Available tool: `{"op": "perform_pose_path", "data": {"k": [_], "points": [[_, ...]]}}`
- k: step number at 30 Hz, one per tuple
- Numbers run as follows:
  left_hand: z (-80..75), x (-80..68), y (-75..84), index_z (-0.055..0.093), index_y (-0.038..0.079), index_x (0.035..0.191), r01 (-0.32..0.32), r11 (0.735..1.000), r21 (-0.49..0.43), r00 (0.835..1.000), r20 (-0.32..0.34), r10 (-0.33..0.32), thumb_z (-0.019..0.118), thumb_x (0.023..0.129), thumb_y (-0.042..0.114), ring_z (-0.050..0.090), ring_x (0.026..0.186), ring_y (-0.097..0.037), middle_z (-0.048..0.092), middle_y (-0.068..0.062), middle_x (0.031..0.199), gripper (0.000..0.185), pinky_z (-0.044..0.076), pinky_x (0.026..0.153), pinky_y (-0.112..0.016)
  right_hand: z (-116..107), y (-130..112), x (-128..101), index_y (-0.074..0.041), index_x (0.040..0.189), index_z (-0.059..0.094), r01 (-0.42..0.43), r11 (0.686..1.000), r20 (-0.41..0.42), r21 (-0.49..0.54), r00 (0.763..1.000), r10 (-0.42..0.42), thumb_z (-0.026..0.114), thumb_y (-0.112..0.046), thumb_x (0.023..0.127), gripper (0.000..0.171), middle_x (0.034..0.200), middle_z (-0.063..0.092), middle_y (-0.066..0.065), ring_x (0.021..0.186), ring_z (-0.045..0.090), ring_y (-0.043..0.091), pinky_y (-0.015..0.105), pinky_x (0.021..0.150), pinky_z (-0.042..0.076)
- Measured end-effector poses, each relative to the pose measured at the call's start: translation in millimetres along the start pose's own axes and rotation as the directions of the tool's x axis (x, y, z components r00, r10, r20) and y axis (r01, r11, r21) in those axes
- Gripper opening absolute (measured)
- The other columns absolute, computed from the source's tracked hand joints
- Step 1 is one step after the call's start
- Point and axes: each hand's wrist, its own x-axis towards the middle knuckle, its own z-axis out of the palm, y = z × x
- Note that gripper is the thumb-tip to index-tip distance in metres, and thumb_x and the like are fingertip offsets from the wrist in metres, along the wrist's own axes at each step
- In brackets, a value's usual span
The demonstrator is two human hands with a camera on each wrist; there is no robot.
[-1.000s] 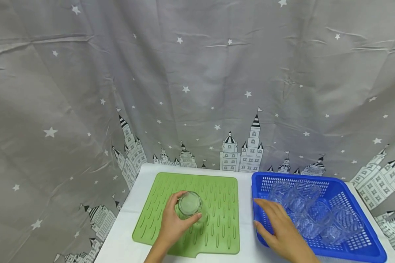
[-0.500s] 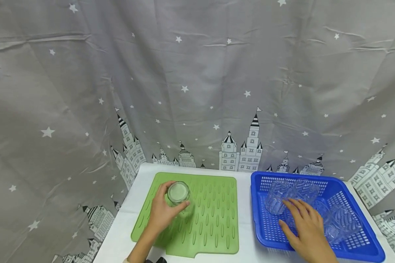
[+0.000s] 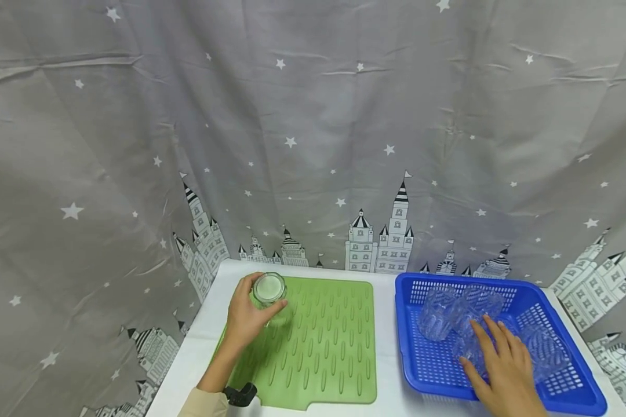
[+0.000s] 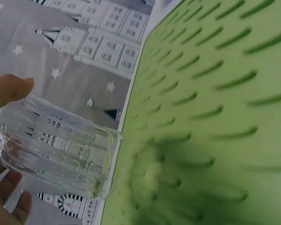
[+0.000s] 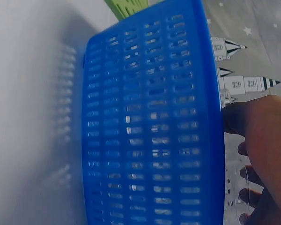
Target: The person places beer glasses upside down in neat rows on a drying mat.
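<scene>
Left hand [image 3: 247, 318] grip wrapped round ribbed glass [image 3: 269, 289] — above green mat's [image 3: 323, 347] far-left corner; right hand [image 3: 503, 362] grip flat on glasses [image 3: 440, 313] in blue basket [image 3: 409, 359].

On the surface [image 3: 203, 347] a ridged mat [image 3: 323, 353] lay to the left and a slotted basket [image 3: 407, 341] to the right, just beside each other. Behind both hung a curtain [image 3: 313, 127]. At the mat's far left corner a glass [image 3: 269, 289] stood upside down on the mat, with the left hand [image 3: 246, 318] wrapped round it from the near side. Several glasses [image 3: 438, 313] lay on their sides in the basket, toward its far and middle part. The right hand [image 3: 503, 359] reached into the basket from the near edge and rested on the glasses there.
</scene>
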Motion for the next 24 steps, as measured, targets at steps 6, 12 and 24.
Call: {"op": "perform_pose_path", "data": {"k": [6, 12, 24], "points": [[-6.5, 13.2, -15.6, 0.058, 0.011, 0.143, 0.018, 0.998, 0.064, 0.999, -0.043, -0.015, 0.1, 0.074, 0.032, 0.064, 0.127, -0.035, 0.066, -0.013, 0.135, 0.084, 0.054, 0.104, -0.057, 1, 3, -4, -0.01, 0.159, 0.042, -0.014, 1.0, -0.007, 0.0, 1.0, 0.014, 0.074, -0.025, 0.098, 0.071, 0.16, 0.039, 0.033, 0.156, 0.02, 0.061, 0.085, 0.109, 0.025], [-10.7, 27.9, -29.1, 0.057, 0.008, 0.145, 0.045, 0.994, 0.097, 0.996, -0.077, -0.037, 0.098, 0.076, 0.035, 0.064, 0.127, -0.039, 0.065, -0.017, 0.138, 0.085, 0.054, 0.101, -0.059, -1, 3, -7, -0.01, 0.159, 0.044, -0.032, 0.999, 0.005, 0.0, 0.999, 0.032, 0.072, -0.03, 0.1, 0.068, 0.162, 0.038, 0.034, 0.162, 0.01, 0.06, 0.086, 0.113, 0.021], [-2.4, 45.8, -52.9, 0.057, 0.006, 0.146, 0.054, 0.996, 0.066, 0.986, -0.16, -0.043, 0.097, 0.078, 0.033, 0.063, 0.125, -0.041, 0.065, -0.02, 0.137, 0.084, 0.053, 0.098, -0.061, -11, 7, -8, -0.01, 0.162, 0.042, -0.049, 0.999, 0.024, -0.023, 0.998, 0.05, 0.074, -0.032, 0.1, 0.074, 0.163, 0.04, 0.039, 0.163, 0.012, 0.06, 0.081, 0.115, 0.022]]}}
